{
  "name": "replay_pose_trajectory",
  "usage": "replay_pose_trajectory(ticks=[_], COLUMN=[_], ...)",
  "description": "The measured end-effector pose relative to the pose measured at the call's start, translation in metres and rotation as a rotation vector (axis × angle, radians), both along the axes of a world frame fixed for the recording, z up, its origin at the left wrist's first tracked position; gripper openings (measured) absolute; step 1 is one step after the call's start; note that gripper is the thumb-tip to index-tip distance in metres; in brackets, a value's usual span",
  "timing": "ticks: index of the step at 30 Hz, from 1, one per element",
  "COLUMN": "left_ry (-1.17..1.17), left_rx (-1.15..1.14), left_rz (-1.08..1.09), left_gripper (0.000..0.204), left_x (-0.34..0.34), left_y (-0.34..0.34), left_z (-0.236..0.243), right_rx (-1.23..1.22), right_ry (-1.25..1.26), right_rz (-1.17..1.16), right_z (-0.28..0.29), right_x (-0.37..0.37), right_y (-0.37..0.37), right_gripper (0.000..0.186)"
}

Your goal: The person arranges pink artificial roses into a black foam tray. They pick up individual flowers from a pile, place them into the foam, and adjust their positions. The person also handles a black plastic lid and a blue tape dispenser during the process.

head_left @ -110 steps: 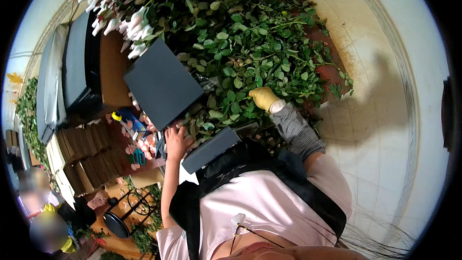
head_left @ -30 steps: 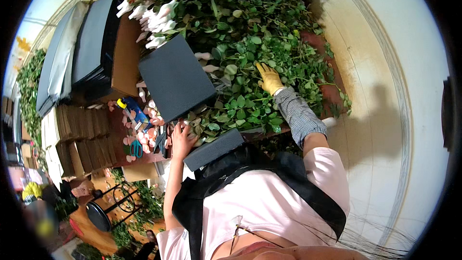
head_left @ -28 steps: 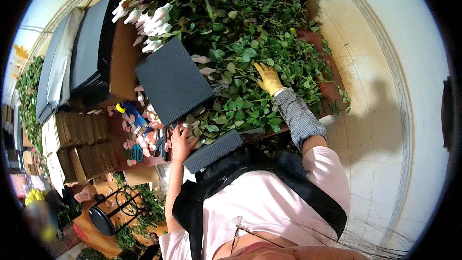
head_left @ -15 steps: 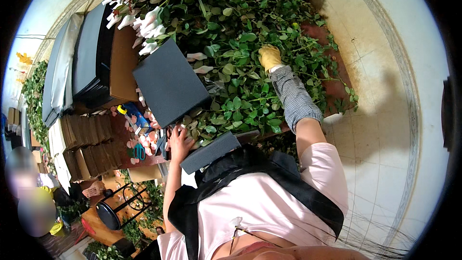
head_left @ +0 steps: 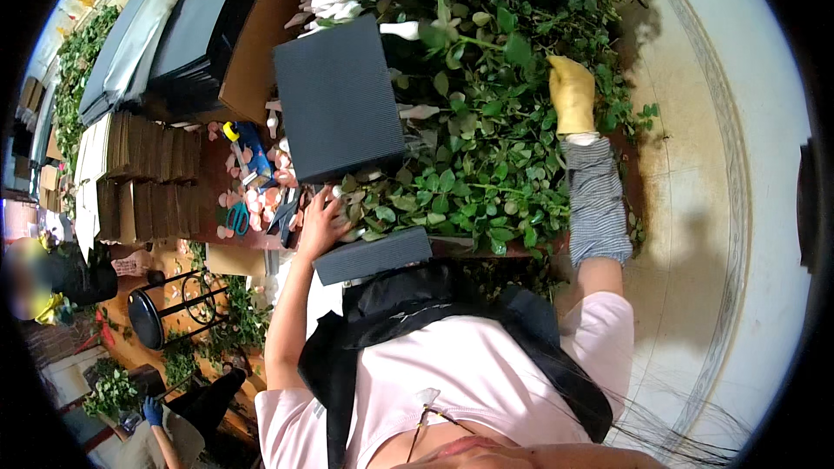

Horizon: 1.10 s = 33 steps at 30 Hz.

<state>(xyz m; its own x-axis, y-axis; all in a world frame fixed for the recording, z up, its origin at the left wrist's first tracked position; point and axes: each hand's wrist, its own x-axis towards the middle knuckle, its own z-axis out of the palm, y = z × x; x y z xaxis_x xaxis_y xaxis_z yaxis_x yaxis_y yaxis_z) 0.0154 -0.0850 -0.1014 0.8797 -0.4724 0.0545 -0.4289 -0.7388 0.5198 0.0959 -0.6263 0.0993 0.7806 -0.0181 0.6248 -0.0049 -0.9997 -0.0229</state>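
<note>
Though plain, board [head_left: 339,100] beside left hand [head_left: 322,223].

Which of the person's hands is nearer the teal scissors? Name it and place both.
Left. The bare left hand is a little to the right of the teal scissors; the yellow-gloved right hand is much farther right, at the leafy stems.

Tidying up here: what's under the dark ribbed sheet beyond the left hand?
Pale flower heads show at the right edge of the sheet; whatever its middle covers is hidden.
</note>
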Motion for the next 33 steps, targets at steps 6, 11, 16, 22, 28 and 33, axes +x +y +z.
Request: replay_pose_trajectory(ticks=[6,11,16,22,28,33], left_ry=[-0.053,0.040,-0.047,-0.033,-0.001,-0.040], left_rx=[-0.071,-0.365,-0.130,-0.236,-0.215,-0.348], left_rz=[0.031,0.005,0.056,0.014,0.007,0.045], left_gripper=[0.057,0.058,0.054,0.052,0.054,0.057], left_x=[0.002,0.009,-0.004,0.001,0.006,-0.002], left_y=[0.004,0.004,0.006,0.003,0.009,0.020], left_z=[-0.015,-0.009,-0.008,0.001,0.001,-0.005], right_rx=[-0.019,-0.236,0.013,1.315,-0.067,-0.099], right_ry=[-0.029,0.553,0.508,0.629,0.422,0.994], right_rz=[0.165,0.276,0.099,-0.249,-0.168,-0.162], right_z=[0.039,-0.018,-0.095,-0.260,-0.225,-0.206], right_x=[-0.063,-0.107,-0.127,-0.169,-0.145,-0.121], right_y=[0.041,0.151,0.208,0.153,0.184,0.186], right_gripper=[0.030,0.020,0.019,0.026,0.022,0.025])
